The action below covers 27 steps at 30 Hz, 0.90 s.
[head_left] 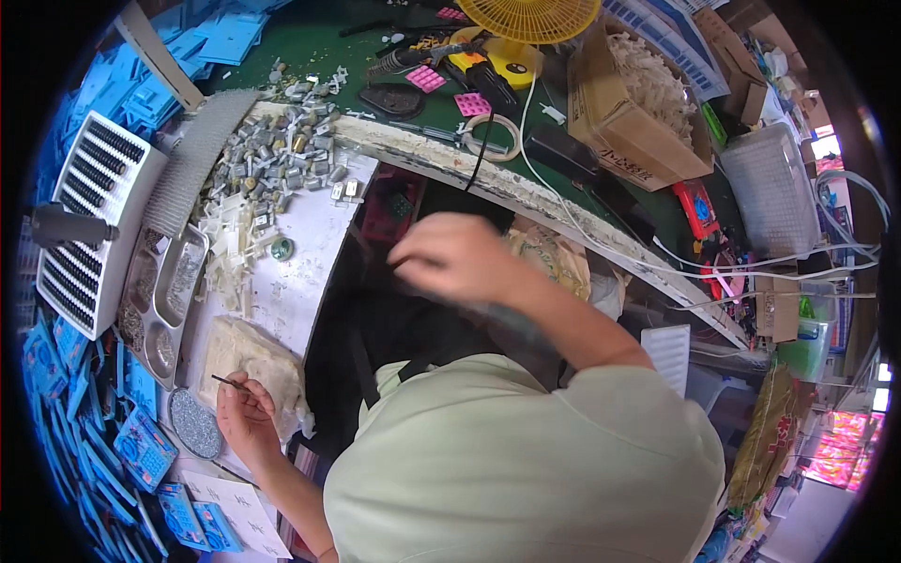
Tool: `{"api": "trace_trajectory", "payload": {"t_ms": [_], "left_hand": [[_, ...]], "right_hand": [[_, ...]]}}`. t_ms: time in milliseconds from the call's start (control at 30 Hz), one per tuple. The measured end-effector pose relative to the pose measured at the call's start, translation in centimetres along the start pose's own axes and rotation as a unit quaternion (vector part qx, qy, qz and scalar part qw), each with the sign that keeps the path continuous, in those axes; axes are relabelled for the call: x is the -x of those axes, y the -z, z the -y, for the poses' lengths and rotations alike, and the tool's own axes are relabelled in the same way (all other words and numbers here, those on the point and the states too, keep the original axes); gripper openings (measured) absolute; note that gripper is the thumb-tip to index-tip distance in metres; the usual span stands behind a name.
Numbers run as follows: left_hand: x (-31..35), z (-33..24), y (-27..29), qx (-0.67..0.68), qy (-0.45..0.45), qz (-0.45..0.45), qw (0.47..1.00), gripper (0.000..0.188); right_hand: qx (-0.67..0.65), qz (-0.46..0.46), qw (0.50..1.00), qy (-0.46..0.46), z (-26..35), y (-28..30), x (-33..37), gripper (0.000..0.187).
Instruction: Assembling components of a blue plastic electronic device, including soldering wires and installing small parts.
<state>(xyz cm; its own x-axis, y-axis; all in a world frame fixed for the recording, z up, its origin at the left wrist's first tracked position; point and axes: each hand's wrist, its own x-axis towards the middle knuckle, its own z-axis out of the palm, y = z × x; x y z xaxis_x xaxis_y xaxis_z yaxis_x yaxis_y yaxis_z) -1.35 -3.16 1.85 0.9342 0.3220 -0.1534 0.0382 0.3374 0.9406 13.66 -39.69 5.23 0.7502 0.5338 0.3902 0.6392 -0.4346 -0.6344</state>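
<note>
My left hand [246,413] is closed in a pinch on a thin dark rod [228,382], just above a cream-coloured padded block [239,347] on the white bench top. My right hand [455,253] hangs over the dark gap between the benches, blurred by motion. Its fingers look bent, and whether anything is in them does not show. Beyond the block lie translucent plastic pieces [225,239], a small green roll [282,249] and a heap of small metal motors [286,155]. A metal compartment tray [161,352] with small parts sits left of the block.
A white rack [83,281] with rows of black pieces stands at the left, near stacked blue panels [141,450]. Grey granules fill a round dish [195,422]. On the green far bench are a yellow fan [526,19], a soldering iron [394,61] and a cardboard box [624,141].
</note>
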Motion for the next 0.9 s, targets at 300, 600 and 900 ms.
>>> {"api": "trace_trajectory", "payload": {"t_ms": [300, 600, 900], "left_hand": [[-0.3, -0.4, -2.1, -0.012, -0.039, -0.004, 0.999, 0.028], [2.2, -0.3, 0.7, -0.049, -0.021, -0.042, 0.998, 0.026], [0.2, -0.5, -0.8, 0.034, -0.078, -0.013, 0.996, 0.025]], "right_hand": [[0.225, 0.099, 0.932, -0.266, -5.3, 9.6, 4.6, 0.016], [0.138, 0.262, 0.945, -0.142, -1.4, 4.0, 3.6, 0.019], [0.224, -0.065, 0.956, 0.177, 13.6, 18.7, -9.1, 0.012]]}}
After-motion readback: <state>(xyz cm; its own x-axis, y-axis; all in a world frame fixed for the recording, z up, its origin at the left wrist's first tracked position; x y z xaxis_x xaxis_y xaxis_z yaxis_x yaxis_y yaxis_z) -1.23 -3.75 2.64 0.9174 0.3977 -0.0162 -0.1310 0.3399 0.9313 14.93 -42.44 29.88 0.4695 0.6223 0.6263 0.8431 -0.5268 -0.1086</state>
